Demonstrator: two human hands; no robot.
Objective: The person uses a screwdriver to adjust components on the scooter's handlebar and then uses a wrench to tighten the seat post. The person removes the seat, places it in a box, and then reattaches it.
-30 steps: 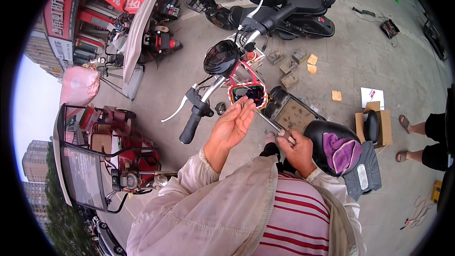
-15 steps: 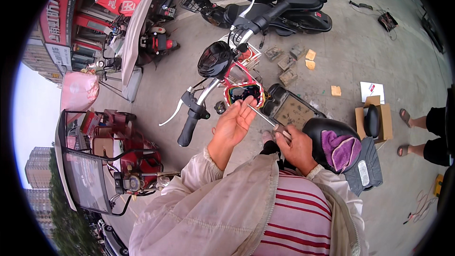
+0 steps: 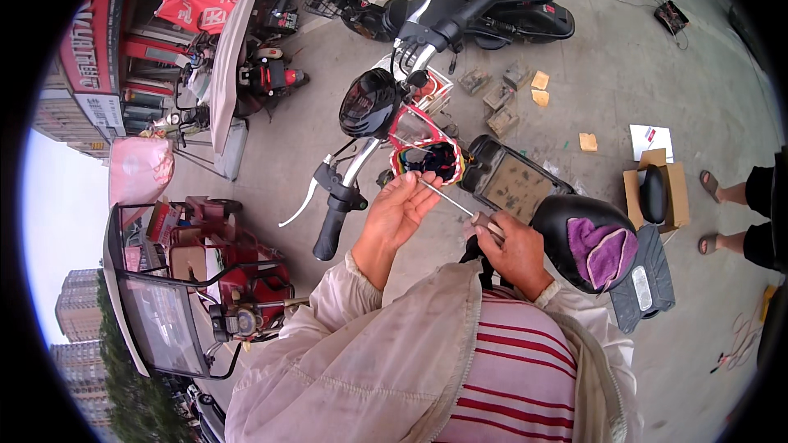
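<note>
My right hand (image 3: 510,253) is closed around the brownish handle of a screwdriver (image 3: 450,197), whose metal shaft slants up and to the left. At the shaft's tip, the thumb and fingers of my left hand (image 3: 396,217) come together, palm turned up. Whether a small part sits between them is too small to make out. Just beyond my fingertips is a basket (image 3: 433,162) with a red-and-white wrapped rim and dark things inside. It is beside the scooter's handlebar, with its black headlight (image 3: 369,102) and left grip (image 3: 330,234).
A scooter footboard (image 3: 513,180) and a black seat (image 3: 558,234) with a purple cloth (image 3: 603,254) are on the right. Past them stand an opened cardboard box (image 3: 673,189) and a person in sandals. Several dirty blocks (image 3: 501,107) lie on the ground. A red three-wheeler (image 3: 238,254) stands left.
The fingers of my left hand have drawn in from a spread, open palm to the screwdriver's tip. My right hand keeps its hold on the handle. The view has shifted slightly.
</note>
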